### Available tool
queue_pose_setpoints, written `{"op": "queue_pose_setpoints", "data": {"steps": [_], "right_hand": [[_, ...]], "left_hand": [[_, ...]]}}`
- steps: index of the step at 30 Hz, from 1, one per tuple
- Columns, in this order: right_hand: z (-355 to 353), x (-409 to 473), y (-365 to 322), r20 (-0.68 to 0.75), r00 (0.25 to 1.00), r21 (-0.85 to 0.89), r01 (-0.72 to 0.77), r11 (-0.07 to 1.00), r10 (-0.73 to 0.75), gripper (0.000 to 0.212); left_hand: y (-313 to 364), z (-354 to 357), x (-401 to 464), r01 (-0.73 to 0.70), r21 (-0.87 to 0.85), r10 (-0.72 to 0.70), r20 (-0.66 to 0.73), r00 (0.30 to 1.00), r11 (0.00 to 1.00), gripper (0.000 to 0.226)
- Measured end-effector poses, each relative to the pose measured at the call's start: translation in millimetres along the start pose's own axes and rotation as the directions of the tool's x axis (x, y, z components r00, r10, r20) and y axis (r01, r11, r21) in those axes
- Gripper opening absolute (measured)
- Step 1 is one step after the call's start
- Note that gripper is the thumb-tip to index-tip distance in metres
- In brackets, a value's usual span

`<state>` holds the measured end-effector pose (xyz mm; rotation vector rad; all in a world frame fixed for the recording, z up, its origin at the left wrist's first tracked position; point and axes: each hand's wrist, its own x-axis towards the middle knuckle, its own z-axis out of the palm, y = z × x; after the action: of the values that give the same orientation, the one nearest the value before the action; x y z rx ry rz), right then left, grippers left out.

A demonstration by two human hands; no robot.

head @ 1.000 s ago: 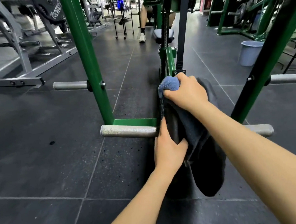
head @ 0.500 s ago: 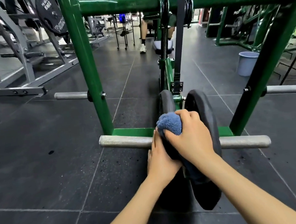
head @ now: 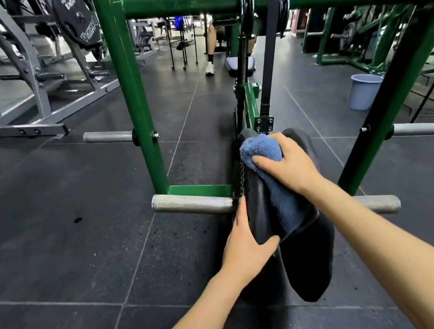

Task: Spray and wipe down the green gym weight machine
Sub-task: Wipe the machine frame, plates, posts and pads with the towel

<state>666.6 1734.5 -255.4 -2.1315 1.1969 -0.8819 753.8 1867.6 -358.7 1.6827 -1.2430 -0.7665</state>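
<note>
Across the dark rubber floor (head: 57, 234) stands the green frame (head: 128, 93) of the weight machine, filling the upper half of the view, with a crossbar on top and steel pegs (head: 192, 203) jutting from its uprights. Grey rack (head: 30, 103) sits at far left; a pale bucket (head: 365, 91) stands on the floor at right, well apart from the frame.

Two black plates hang on edge at frame centre. Near plate (head: 257, 203): left hand (head: 245, 244) grips its lower rim, thumb curled over the near face, fingers hidden behind. Far plate (head: 311, 256) lies just behind it.

Blue cloth (head: 270, 174) is draped between the plates and bunched at the top. Right hand (head: 288, 165) presses it onto the near plate's upper rim, fingers curled over the bunch.

Versus 0.5 s ago: right hand and cloth sit higher on the plate; left hand lower on the rim; more cloth hangs unfolded.
</note>
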Motion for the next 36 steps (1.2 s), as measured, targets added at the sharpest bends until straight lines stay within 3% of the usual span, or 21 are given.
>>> {"op": "queue_pose_setpoints", "data": {"steps": [7, 10, 12, 17, 20, 23, 26, 29, 32, 36], "right_hand": [[0.2, -42.9, 5.7, 0.042, 0.994, -0.025, 0.099, 0.995, -0.098, 0.04], [7.0, -33.8, -1.4, -0.01, 0.995, -0.143, 0.098, 0.985, -0.1, 0.04], [11.6, -17.3, -9.8, -0.074, 0.996, -0.153, 0.027, 0.988, -0.039, 0.04], [10.5, 34.1, -16.8, -0.085, 0.993, -0.123, -0.096, 0.988, 0.086, 0.033], [5.8, 17.6, -18.5, -0.073, 0.997, -0.115, -0.03, 0.993, 0.021, 0.028], [3.1, -25.7, -9.1, -0.068, 0.994, -0.033, 0.087, 0.996, -0.089, 0.024], [1.1, -47.1, -1.2, -0.055, 0.977, -0.017, 0.204, 0.979, -0.204, 0.031], [0.1, -36.5, 1.0, -0.01, 0.97, -0.061, 0.24, 0.969, -0.241, 0.031], [-1.5, -15.5, -3.5, 0.014, 0.981, -0.096, 0.194, 0.976, -0.194, 0.027], [2.6, 32.1, -8.7, -0.048, 0.998, -0.114, 0.032, 0.993, -0.037, 0.03]], "left_hand": [[39.9, -11.0, 40.2, -0.072, 0.051, 0.075, -0.062, 0.995, 0.996, 0.099], [31.4, -0.3, 39.5, -0.025, 0.004, 0.025, -0.104, 0.994, 1.0, 0.085], [26.2, 3.6, 40.3, -0.028, 0.007, 0.029, -0.134, 0.991, 1.0, 0.088], [24.0, 7.5, 30.6, -0.072, 0.164, 0.092, -0.118, 0.989, 0.984, 0.091], [18.1, 7.2, 12.6, -0.104, 0.258, 0.142, -0.135, 0.981, 0.961, 0.091], [12.2, 4.8, 0.0, -0.177, 0.47, 0.311, -0.225, 0.923, 0.865, 0.095], [29.6, 0.5, 7.0, -0.169, 0.307, 0.221, -0.144, 0.965, 0.937, 0.108], [41.1, -0.2, 39.4, -0.11, 0.199, 0.146, -0.175, 0.974, 0.974, 0.105], [41.5, 4.3, 46.2, -0.097, 0.182, 0.131, -0.181, 0.975, 0.978, 0.083], [37.3, 8.1, 42.4, -0.117, 0.247, 0.163, -0.17, 0.972, 0.962, 0.08]]}}
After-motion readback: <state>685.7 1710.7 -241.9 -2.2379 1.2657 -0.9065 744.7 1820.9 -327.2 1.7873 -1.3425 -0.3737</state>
